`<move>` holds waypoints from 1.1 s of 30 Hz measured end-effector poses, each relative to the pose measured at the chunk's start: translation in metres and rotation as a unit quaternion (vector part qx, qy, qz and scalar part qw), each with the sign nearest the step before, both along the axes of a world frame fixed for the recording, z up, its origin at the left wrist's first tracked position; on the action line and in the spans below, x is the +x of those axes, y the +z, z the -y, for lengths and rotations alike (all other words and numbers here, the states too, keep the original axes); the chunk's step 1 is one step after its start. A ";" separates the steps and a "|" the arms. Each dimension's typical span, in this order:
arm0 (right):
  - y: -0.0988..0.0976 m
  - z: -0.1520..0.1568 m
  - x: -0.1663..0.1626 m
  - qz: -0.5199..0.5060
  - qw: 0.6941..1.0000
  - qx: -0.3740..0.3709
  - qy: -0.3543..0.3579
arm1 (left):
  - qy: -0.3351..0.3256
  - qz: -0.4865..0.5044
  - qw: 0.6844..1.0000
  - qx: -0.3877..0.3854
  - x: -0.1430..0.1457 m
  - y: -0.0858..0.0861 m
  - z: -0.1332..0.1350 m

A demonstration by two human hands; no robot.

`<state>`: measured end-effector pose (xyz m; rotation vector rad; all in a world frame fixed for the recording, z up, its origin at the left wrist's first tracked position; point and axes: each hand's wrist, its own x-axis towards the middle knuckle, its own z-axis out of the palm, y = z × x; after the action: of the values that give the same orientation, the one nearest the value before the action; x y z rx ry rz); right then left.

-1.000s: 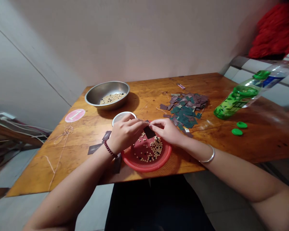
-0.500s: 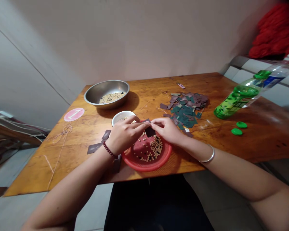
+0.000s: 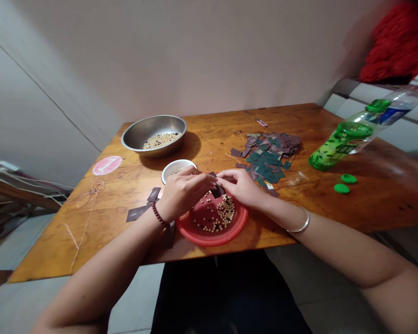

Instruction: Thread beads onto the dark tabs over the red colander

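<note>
Over the far rim of a red plastic basket [image 3: 212,240], my left hand [image 3: 185,189] and my right hand [image 3: 243,186] meet at the fingertips. Between them they pinch a small dark brown patch [image 3: 218,190], which looks like cloth or leather. Both hands are closed, and the fingers partly cover the patch. Pale and black beans or beads [image 3: 226,211] lie scattered in the basket beneath. Just behind my left hand is a small white bowl [image 3: 179,165] with similar pieces in it, partly hidden. Several dark patches [image 3: 138,213] rest beside my left wrist.
A steel bowl [image 3: 132,144] of similar pieces stands at the back left. Beyond my right hand lies a heap of green and brown patches [image 3: 268,160]. To the right are a green bottle [image 3: 339,144] and green caps [image 3: 342,188]. Loose thread [image 3: 94,191] lies at left.
The fingers of my left hand have curled and shifted slightly at the patch, now covering more of it. My right hand stays almost still, holding the patch's edge.
</note>
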<state>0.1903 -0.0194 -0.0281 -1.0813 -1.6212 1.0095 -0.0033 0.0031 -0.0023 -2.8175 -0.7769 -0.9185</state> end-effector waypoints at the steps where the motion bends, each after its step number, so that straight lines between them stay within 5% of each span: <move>1: 0.000 0.000 0.000 0.000 1.000 -0.001 -0.002 | 0.008 0.010 1.000 -0.020 0.001 -0.001 -0.001; 5: 0.000 -0.001 0.000 -0.008 1.000 -0.006 -0.002 | 0.043 0.046 0.996 -0.068 0.002 -0.004 -0.004; 19: 0.000 0.000 -0.001 -0.016 1.000 -0.002 0.011 | -0.017 0.041 0.996 -0.074 0.002 -0.002 -0.004; 33: 0.000 0.001 -0.001 -0.002 1.000 0.009 0.001 | 0.062 0.076 0.993 -0.063 0.004 -0.006 -0.002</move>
<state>0.1889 -0.0205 -0.0285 -1.0639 -1.6255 0.9956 0.0005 0.0053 -0.0085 -2.7904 -1.0509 -1.1105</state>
